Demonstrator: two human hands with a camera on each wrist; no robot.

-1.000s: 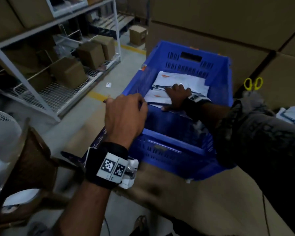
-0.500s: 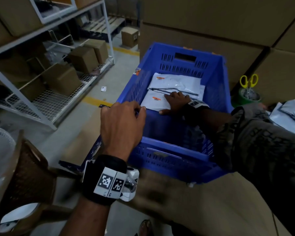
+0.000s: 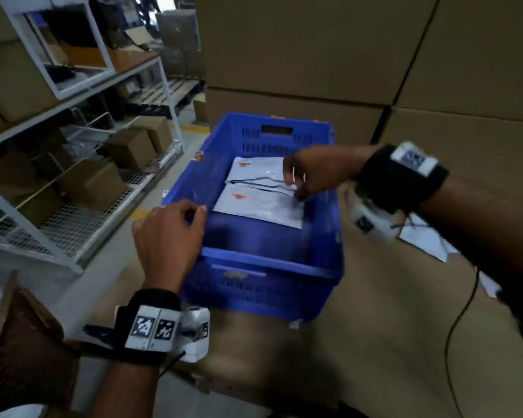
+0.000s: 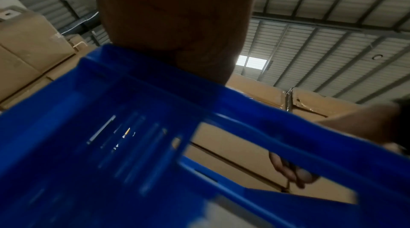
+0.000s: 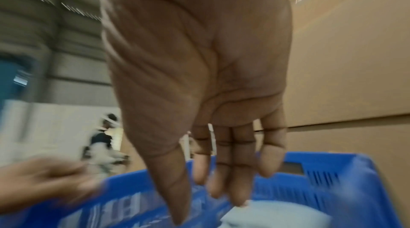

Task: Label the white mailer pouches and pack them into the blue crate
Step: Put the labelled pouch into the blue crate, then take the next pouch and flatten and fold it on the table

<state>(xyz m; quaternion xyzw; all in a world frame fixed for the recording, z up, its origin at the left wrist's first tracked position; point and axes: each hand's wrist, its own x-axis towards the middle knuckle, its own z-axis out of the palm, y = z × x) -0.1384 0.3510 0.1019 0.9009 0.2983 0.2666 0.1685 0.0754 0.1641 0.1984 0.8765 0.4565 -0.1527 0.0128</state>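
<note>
Down from my head camera, the blue crate [image 3: 266, 263] sits on a cardboard surface [image 3: 360, 342] in front of me, with stacked cartons [image 3: 314, 55] behind it. Two white mailer pouches [image 3: 260, 203] lie flat on the crate's floor toward its far end, one partly over the other, each with a small orange mark. My left hand [image 3: 169, 239] is at the crate's near left corner, fingers curled over the left rim. My right hand [image 3: 317, 173] hovers above the pouches, fingers hanging loosely bent, holding nothing that I can make out; whether the fingertips touch the top pouch I cannot tell. More white papers [image 3: 426, 239] lie on the cardboard to the right of the crate, and a metal shelf rack [image 3: 73, 164] with small boxes stands to the left.

From my left wrist, the picture is blurred: the crate's blue slotted wall [image 4: 133, 153] fills the lower part, my palm [image 4: 177, 21] is dark above it, and fingers of the other hand show through a handle opening.

From my right wrist, my palm faces the lens with fingers [image 5: 235, 170] pointing down, slack and slightly apart, gripping nothing. Below them is the crate's rim and a pale pouch [image 5: 277, 214].
</note>
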